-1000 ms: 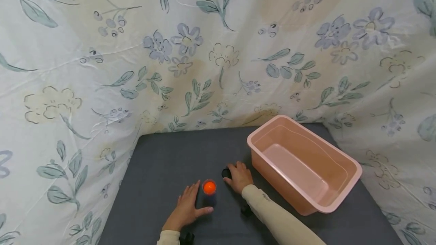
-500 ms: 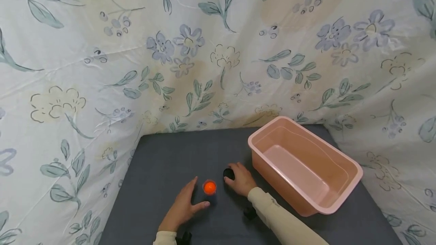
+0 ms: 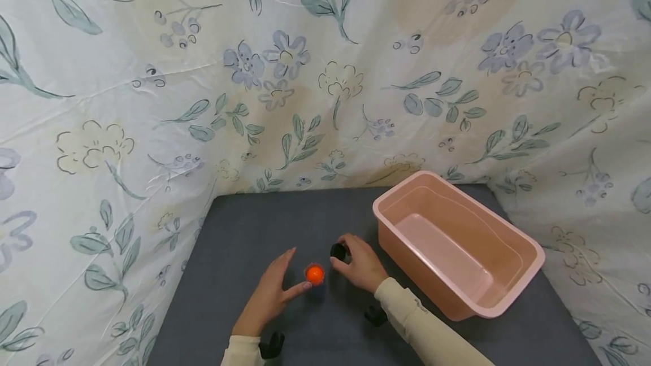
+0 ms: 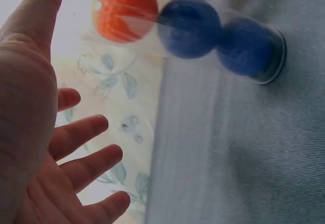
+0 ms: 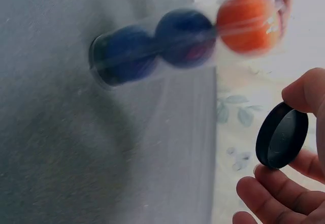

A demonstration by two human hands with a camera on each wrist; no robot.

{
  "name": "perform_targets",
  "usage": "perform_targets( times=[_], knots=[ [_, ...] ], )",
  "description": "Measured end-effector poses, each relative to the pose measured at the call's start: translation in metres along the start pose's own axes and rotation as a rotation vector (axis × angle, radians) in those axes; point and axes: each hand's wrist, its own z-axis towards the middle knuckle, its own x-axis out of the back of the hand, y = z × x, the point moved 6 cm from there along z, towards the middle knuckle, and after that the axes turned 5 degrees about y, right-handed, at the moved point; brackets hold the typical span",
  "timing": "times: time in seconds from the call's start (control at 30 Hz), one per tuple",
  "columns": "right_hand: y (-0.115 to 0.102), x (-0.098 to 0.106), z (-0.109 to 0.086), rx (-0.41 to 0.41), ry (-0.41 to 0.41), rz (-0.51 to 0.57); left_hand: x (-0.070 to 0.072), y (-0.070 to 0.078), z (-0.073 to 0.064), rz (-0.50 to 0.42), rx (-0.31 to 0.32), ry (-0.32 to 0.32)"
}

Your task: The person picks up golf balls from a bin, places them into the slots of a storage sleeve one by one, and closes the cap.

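Observation:
A clear tube (image 5: 104,66) stands upright on the dark cloth. Inside it, an orange ball (image 3: 315,274) sits above two blue balls (image 4: 189,27), and the tube's top is uncovered. My left hand (image 3: 272,292) is beside the tube on its left, fingers spread and holding nothing. Its thumb tip overlaps the tube's near side in the head view. On the other side, my right hand (image 3: 363,264) pinches a round black lid (image 5: 282,135) between thumb and fingers. The lid is tilted up, its hollow inside facing the right wrist camera.
A pink rectangular tub (image 3: 455,242) stands on the right of the dark-covered table (image 3: 264,225), just beyond my right forearm. Floral cloth (image 3: 330,83) hangs around the table's back and sides.
My right hand has raised the black lid and tipped it on edge. My left hand has shifted a little upward in view, its thumb now closer to the tube's top. The tube stays put.

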Motion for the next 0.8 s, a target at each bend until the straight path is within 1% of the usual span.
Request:
perform_targets(
  times=[0.17,0.27,0.47,0.57,0.63,0.8],
  knots=[
    [-0.017,0.008,0.0,0.037,0.016,0.034,0.007,0.01,0.002,0.017,-0.06,0.032],
    [-0.028,0.012,-0.001,0.073,0.026,0.033,0.01,0.015,0.002,0.021,-0.095,0.053],
    [-0.044,0.013,-0.005,0.142,0.05,0.018,0.015,0.022,0.0,0.069,-0.17,0.097],
    [-0.048,0.011,-0.008,0.155,0.056,0.012,0.016,0.025,-0.001,0.066,-0.186,0.104],
    [-0.051,0.01,-0.009,0.169,0.06,0.013,0.017,0.025,-0.001,0.056,-0.186,0.097],
    [-0.058,0.008,-0.013,0.251,0.068,-0.002,0.016,0.024,-0.002,0.034,-0.174,0.068]
  ],
)
